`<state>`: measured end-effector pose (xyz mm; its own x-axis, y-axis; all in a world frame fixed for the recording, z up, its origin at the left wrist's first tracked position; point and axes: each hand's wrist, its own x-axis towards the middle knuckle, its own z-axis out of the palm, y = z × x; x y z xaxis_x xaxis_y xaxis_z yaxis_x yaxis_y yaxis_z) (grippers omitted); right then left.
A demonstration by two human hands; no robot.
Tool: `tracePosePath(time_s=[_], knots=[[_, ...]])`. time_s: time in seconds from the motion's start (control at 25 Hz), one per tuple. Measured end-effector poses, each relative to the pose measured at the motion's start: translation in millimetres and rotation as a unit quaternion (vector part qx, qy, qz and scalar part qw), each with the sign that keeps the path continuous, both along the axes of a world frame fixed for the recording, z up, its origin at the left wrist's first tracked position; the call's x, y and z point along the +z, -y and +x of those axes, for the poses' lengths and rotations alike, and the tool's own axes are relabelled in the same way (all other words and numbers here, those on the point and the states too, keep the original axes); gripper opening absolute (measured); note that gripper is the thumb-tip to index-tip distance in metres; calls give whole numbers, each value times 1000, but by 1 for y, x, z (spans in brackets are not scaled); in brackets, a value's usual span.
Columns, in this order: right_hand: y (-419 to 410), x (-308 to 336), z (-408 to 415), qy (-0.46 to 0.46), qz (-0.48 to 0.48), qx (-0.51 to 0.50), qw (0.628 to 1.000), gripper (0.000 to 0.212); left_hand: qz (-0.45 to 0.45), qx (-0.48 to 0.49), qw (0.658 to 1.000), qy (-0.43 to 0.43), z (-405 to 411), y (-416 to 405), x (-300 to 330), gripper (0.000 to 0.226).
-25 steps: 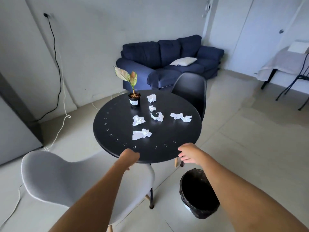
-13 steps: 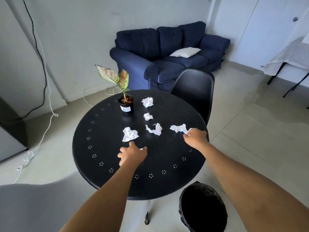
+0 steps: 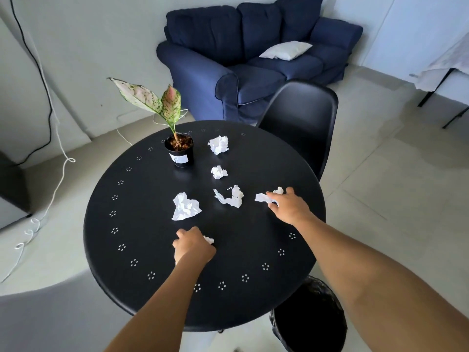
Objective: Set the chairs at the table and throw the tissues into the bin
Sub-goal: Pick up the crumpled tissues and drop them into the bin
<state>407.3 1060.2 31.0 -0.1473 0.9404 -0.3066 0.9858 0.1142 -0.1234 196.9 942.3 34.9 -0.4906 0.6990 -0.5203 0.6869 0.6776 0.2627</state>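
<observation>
the round black table (image 3: pixel 142 250) fills the middle of the view, with the black chair (image 3: pixel 302 123) tucked against its far right edge and the grey chair (image 3: pixel 45 318) close at the near left. the bin (image 3: pixel 312 318) stands on the floor just beside the table's near right edge. four crumpled tissues (image 3: pixel 186 207) lie loose in the middle, next to a potted plant (image 3: pixel 179 148). the right hand (image 3: pixel 288 208) is pinching a fifth tissue flat on the top, fingers curled around it. the left hand (image 3: pixel 194 246) is clenched over a sixth (only a white corner shows). tissue-clearing looks to be the step in hand; next, probably lift both and carry them over the bin before letting go.
</observation>
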Motion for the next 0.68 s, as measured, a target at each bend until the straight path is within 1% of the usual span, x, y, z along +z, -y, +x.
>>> tracePosePath(time_s=[0.08,0.12,0.2,0.28,0.36,0.4,0.44,0.48,0.56,0.6,0.68], knots=[[3,-6,3,0,30,10,999,37,18,-5,1000,-9,-1,3,-3,30],[4,-9,5,-4,40,6,999,32,31,-6,999,-13,0,5,-5,22],[5,-11,8,-21,40,-23,999,25,54,-3,998,-11,4,8,-5,9],[11,-9,12,-46,33,-61,997,22,75,0,997,-2,12,11,-4,11],[21,-5,22,-70,51,-84,993,23,97,-13,995,15,28,11,0,15],[27,-3,31,-82,66,-95,990,23,108,-23,993,27,38,10,3,13],[34,-1,41,-95,82,-106,986,24,119,-37,991,41,50,8,7,9],[43,2,54,-106,94,-118,983,25,131,-55,988,53,64,6,11,11],[64,7,85,-126,111,-139,976,28,150,-90,982,75,95,3,18,28],[75,9,100,-133,113,-146,974,28,158,-109,978,84,109,3,20,30],[105,13,136,-142,107,-165,970,32,166,-161,968,96,145,4,19,25]])
